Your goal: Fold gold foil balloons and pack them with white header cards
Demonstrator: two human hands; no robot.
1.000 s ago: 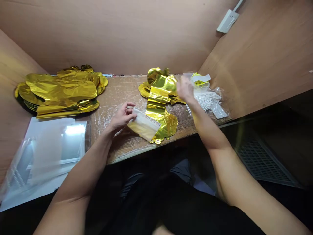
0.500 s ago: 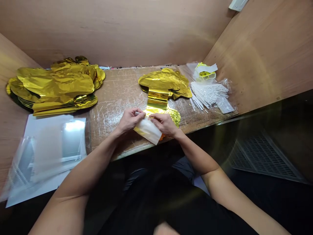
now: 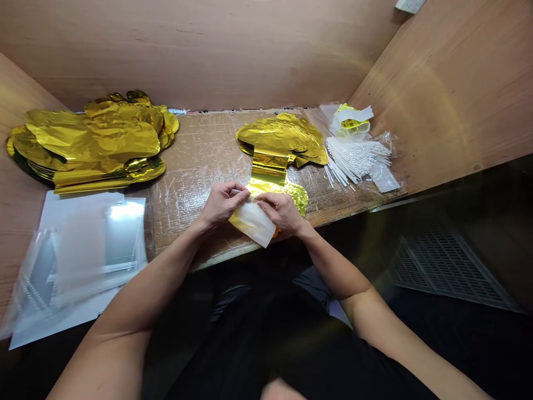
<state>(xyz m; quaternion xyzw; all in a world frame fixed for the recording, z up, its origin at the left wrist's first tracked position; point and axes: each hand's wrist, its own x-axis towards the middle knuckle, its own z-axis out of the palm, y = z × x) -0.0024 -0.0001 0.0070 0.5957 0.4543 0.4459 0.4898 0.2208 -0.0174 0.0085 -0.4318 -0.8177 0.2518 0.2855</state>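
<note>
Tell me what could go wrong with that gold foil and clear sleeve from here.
The clear plastic sleeve, pinched between the left hand and right hand, could crease or tear the gold foil balloon that seems to run into it. The sleeve also sits close to the table's front edge, so it might slip off.

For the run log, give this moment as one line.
left hand: on clear plastic bag | right hand: on same bag | gold foil balloon: partly inside bag
</note>
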